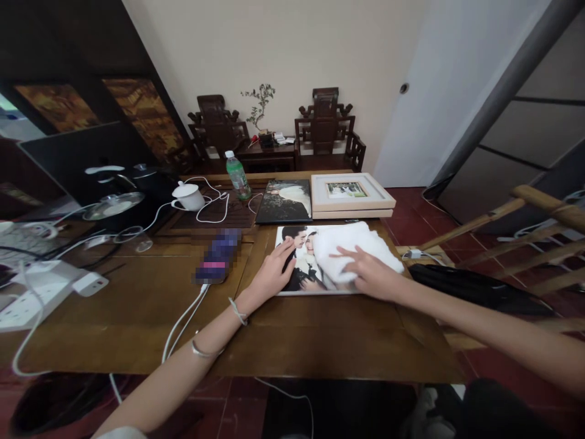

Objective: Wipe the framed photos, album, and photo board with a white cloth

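The left hand lay on the left part of a photo print of two people, its fingers straight and together, flat on the surface. The right hand was open too, fingers spread over a fluffy white cloth that covered most of the print's right side. The print lay flat near the front right of a wooden table.

Just behind it, closing off that side, stood a dark photo panel and, beside it, pale wooden frames stacked flat. To the left lay a phone, its white cable running down near the left forearm. Further back were a green-labelled bottle and a lidded white cup among loose wires; a power strip and a glass-lidded pot crowded the far left. Off the right edge, a black bag-like bundle lay by a wooden chair
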A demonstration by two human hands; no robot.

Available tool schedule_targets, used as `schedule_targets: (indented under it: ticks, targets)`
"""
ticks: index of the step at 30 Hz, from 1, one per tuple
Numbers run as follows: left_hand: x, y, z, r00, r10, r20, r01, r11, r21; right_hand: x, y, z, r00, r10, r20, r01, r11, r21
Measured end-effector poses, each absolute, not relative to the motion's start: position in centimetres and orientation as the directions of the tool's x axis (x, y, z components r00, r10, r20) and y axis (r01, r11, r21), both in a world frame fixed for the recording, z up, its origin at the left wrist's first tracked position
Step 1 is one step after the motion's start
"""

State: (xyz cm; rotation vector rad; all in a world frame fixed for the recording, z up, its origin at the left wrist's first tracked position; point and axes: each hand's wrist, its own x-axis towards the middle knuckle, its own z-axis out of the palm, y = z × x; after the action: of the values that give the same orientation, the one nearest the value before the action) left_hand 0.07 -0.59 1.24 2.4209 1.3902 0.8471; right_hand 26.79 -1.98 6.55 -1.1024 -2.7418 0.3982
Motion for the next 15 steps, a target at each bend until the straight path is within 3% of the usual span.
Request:
schedule_targets:
  ticks: [8, 15]
  targets:
    - [-0.2, -0.5, 1.2, 0.383, 0.85, 0.361, 0.712, -0.521, 0.471, 26.2, 5.9, 6.0, -0.707, 0.69, 0.154, 0.639, 0.717, -0.278]
    - [-0.1, -0.6, 1.3, 0.382, 0.845, 0.375, 0.704, -0.529, 0.475, 26.0, 0.4, 4.6, -0.655, 0.737, 0.169, 0.706, 0.676, -0.21]
